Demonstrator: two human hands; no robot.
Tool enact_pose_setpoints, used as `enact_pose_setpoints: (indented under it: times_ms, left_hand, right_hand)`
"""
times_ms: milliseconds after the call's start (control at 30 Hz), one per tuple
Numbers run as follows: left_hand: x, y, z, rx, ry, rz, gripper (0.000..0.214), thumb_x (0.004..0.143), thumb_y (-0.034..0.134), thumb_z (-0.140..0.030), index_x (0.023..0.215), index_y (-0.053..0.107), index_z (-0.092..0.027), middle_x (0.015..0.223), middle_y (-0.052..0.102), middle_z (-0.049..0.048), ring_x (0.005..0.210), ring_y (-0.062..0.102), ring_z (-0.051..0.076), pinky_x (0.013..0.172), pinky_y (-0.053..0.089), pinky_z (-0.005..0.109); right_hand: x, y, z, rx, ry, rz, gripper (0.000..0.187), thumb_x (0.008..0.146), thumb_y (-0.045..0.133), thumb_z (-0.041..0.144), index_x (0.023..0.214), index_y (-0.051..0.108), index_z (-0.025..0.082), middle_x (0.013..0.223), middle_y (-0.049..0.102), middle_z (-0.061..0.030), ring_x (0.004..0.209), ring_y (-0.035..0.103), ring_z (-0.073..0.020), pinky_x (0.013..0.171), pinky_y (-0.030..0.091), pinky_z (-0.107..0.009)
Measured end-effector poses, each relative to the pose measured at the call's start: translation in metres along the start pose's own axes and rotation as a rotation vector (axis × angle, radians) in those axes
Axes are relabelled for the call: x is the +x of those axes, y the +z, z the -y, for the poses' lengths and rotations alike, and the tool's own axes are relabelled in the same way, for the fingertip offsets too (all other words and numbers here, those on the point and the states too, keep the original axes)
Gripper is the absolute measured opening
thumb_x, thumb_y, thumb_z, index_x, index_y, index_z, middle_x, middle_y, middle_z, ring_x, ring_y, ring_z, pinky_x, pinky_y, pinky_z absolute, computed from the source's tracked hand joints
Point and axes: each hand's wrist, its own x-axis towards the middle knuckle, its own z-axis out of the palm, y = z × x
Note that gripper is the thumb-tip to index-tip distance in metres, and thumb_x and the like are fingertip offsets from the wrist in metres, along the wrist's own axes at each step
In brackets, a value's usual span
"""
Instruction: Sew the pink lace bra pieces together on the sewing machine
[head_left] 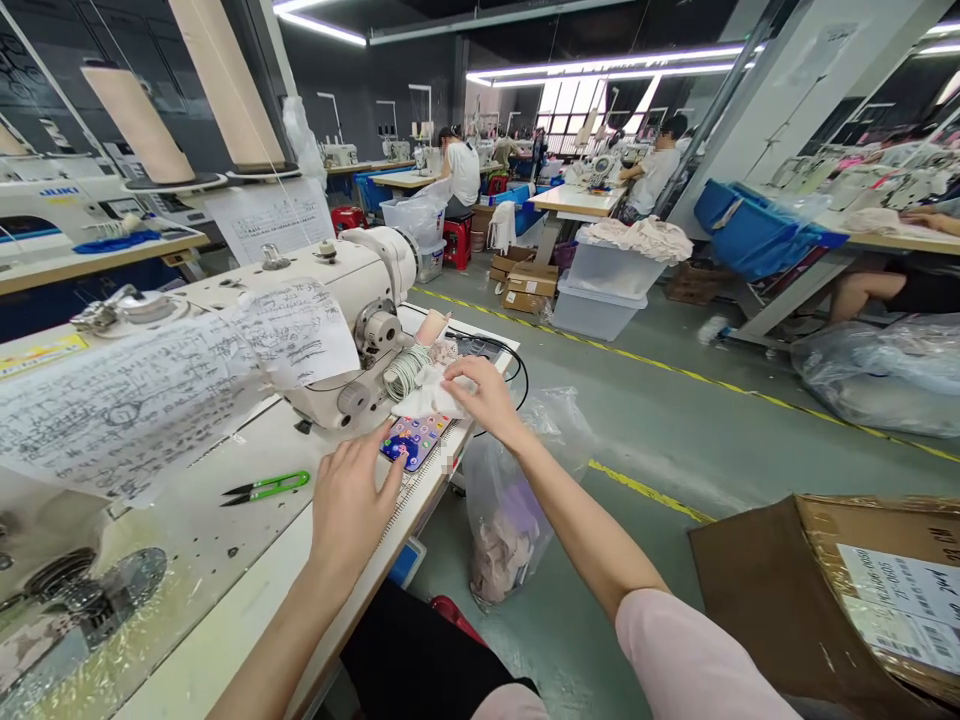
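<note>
Position of items at your sewing table (202,640): the smartphone (424,435) lies screen up near the front edge, beside a printed ruler strip (409,490). Your left hand (349,500) rests at the smartphone's near side, fingers spread and thumb apart, gripping nothing. Your right hand (487,400) pinches the white cloth (427,397) between thumb and forefinger, just beyond the smartphone.

Behind the white cloth, note the coil of pale cord (405,372), next to the sewing machine (322,270). Handwritten sheets (150,410) hang over the machine's front. Green-handled thread snips (277,485) lie on the metal bed to your left.

To your right, a clear plastic bag (525,500) containing fabric stands below the table edge; a cardboard box (757,590) stands farther right. Yellow tape (645,490) marks the floor (637,400). Beyond it, a co-worker in a white top (461,170) sits at another station, under fluorescent tubes (600,72).
</note>
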Motion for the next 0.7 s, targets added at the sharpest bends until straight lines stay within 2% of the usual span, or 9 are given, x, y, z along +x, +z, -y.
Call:
enact_pose_setpoints:
  times_ms: [67,167,200,267,333,400,467,567,700]
  left_hand:
    - [-0.012,-0.007,0.009,-0.045,-0.064,-0.033,0.041,0.094,0.04,-0.038,0.129,0.054,-0.021,0.117,0.068,0.0075,0.106,0.061,0.026,0.087,0.046,0.041]
    - [-0.027,-0.016,0.022,-0.063,-0.125,-0.091,0.042,0.095,0.04,-0.041,0.13,0.053,-0.021,0.117,0.068,0.0066,0.108,0.06,0.026,0.09,0.046,0.041]
    - [-0.03,-0.017,0.025,-0.052,-0.116,-0.114,0.042,0.096,0.039,-0.04,0.13,0.053,-0.02,0.118,0.067,0.0074,0.108,0.06,0.026,0.091,0.046,0.041]
    - [-0.034,-0.018,0.028,-0.011,-0.041,-0.157,0.04,0.097,0.039,-0.037,0.128,0.054,-0.018,0.118,0.067,0.0095,0.108,0.06,0.026,0.091,0.045,0.041]
    - [-0.034,-0.014,0.025,0.039,0.104,-0.133,0.033,0.096,0.041,-0.033,0.12,0.059,-0.019,0.116,0.067,0.0095,0.107,0.059,0.025,0.09,0.045,0.04]
    - [-0.032,-0.007,0.018,0.104,0.278,-0.027,0.025,0.095,0.043,-0.028,0.107,0.064,-0.022,0.113,0.068,0.007,0.106,0.059,0.023,0.088,0.044,0.038]
    - [-0.028,0.001,0.01,0.174,0.386,0.075,0.022,0.095,0.045,-0.023,0.098,0.066,-0.024,0.11,0.068,0.0054,0.103,0.06,0.022,0.084,0.044,0.037]
    - [-0.021,0.014,0.002,0.231,0.344,0.085,0.022,0.093,0.046,-0.018,0.096,0.067,-0.023,0.109,0.067,0.007,0.097,0.06,0.024,0.077,0.045,0.037]
    - [-0.016,0.023,0.004,0.238,0.262,0.074,0.025,0.091,0.047,-0.012,0.096,0.068,-0.024,0.111,0.065,0.0071,0.097,0.058,0.023,0.077,0.046,0.036]
  right_hand:
    - [-0.007,0.003,0.011,0.14,-0.081,0.128,0.017,0.089,0.056,0.037,0.085,0.068,0.025,0.107,0.071,-0.0021,0.104,0.062,-0.0183,0.094,0.045,-0.036]
    - [-0.019,0.01,0.023,0.452,-0.232,0.508,0.022,0.09,0.055,0.041,0.089,0.071,0.025,0.107,0.073,-0.0035,0.1,0.066,-0.0189,0.095,0.047,-0.04]
    - [-0.022,0.012,0.025,0.479,-0.265,0.535,0.022,0.09,0.056,0.041,0.088,0.072,0.026,0.108,0.073,-0.0039,0.1,0.066,-0.0194,0.099,0.044,-0.042]
    - [-0.027,0.016,0.025,0.437,-0.259,0.407,0.021,0.09,0.055,0.039,0.088,0.073,0.027,0.108,0.073,-0.0034,0.102,0.066,-0.0198,0.106,0.039,-0.046]
    - [-0.031,0.019,0.021,0.337,-0.183,0.179,0.02,0.09,0.054,0.036,0.089,0.073,0.029,0.104,0.074,-0.0022,0.101,0.066,-0.0196,0.105,0.04,-0.045]
    - [-0.036,0.019,0.014,0.227,-0.116,0.012,0.018,0.089,0.054,0.034,0.089,0.072,0.029,0.103,0.074,-0.0022,0.101,0.066,-0.0196,0.1,0.044,-0.042]
    - [-0.042,0.019,0.006,0.147,-0.077,-0.088,0.018,0.088,0.052,0.029,0.091,0.07,0.027,0.106,0.072,-0.0049,0.105,0.063,-0.0206,0.1,0.043,-0.041]
    - [-0.052,0.019,-0.007,0.003,0.002,-0.207,0.022,0.084,0.047,0.022,0.098,0.064,0.02,0.111,0.066,-0.0122,0.11,0.057,-0.0262,0.098,0.04,-0.046]
    - [-0.055,0.02,-0.021,-0.128,0.049,-0.188,0.027,0.078,0.048,0.02,0.103,0.057,0.019,0.105,0.063,-0.0118,0.099,0.058,-0.0277,0.09,0.042,-0.046]
